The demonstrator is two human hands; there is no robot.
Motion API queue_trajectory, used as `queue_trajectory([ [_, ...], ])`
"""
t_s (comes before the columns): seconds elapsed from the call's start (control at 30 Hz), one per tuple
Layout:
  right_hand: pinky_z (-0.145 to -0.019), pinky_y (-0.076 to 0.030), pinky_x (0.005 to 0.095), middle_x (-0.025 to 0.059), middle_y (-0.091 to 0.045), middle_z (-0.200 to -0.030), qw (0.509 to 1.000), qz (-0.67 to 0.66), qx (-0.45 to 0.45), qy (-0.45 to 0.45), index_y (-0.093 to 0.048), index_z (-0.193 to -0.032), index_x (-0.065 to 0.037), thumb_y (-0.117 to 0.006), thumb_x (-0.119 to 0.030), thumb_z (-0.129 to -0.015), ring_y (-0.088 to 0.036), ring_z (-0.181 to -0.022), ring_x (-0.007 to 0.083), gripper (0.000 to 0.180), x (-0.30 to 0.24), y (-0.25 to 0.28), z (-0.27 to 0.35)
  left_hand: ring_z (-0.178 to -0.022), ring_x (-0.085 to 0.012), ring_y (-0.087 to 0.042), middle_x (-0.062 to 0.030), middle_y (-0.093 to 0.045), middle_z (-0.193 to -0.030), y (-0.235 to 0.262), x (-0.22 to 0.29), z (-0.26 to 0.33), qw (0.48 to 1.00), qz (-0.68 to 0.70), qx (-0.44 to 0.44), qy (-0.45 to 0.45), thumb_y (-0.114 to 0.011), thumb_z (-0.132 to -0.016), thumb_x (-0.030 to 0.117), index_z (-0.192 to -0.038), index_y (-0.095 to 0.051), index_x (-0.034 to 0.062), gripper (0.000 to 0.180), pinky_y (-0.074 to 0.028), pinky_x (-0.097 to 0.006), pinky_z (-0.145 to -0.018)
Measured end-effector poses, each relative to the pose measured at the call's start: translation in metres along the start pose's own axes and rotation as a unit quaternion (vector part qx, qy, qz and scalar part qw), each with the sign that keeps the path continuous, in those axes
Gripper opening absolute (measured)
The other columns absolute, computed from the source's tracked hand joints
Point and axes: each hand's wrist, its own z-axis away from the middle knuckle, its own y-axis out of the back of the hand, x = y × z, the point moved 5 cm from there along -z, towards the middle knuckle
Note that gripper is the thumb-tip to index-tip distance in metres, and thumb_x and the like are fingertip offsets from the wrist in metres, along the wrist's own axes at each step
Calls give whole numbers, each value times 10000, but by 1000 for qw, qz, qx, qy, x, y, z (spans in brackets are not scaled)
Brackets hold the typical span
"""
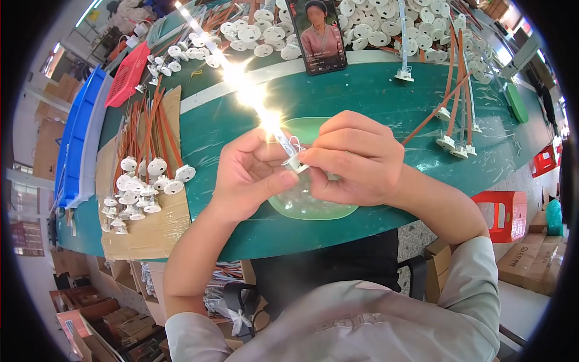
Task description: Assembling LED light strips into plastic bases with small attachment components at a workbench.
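Observation:
My left hand [250, 175] and my right hand [353, 158] meet over a pale green tray [313, 205] on the green table. Both pinch one small white socket part [295, 164] with thin white wires looped at it. A long tube runs up and left from the part and glares bright in the light. The thumb of my left hand presses the part from below, and the fingers of my right hand close over it from the right.
Finished white sockets with orange wires [142, 175] lie on cardboard at the left. More white parts [362, 30] are heaped at the back around a propped phone [316, 36]. Orange-wired pieces [455, 120] lie at the right. Red basket [128, 75] and blue bin [75, 139] at the left.

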Motion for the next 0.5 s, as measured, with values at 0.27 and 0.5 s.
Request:
queue_trajectory([
  [0.27,-580,-537,309,92,-685,-846,998,-41,-11,-52,-697,-900,4,-754,70,-640,-644,-686,243,273,10,2,0,-1078,-218,-651,-137,-659,-1153,5,4,-2,999,30,29,14,-747,-860,106,-1232,-520,-24,455,-543,-399,-967],
  [0.5,-615,-541,321,102,-681,-842,997,-42,-4,-69,-692,-912,5,-766,57,-673,-653,-721,260,256,7,0,-1,-1048,-207,-658,-133,-677,-1128,4,2,-2,998,12,36,-40,-727,-863,50,-1217,-543,-7,403,-550,-389,-942],
])
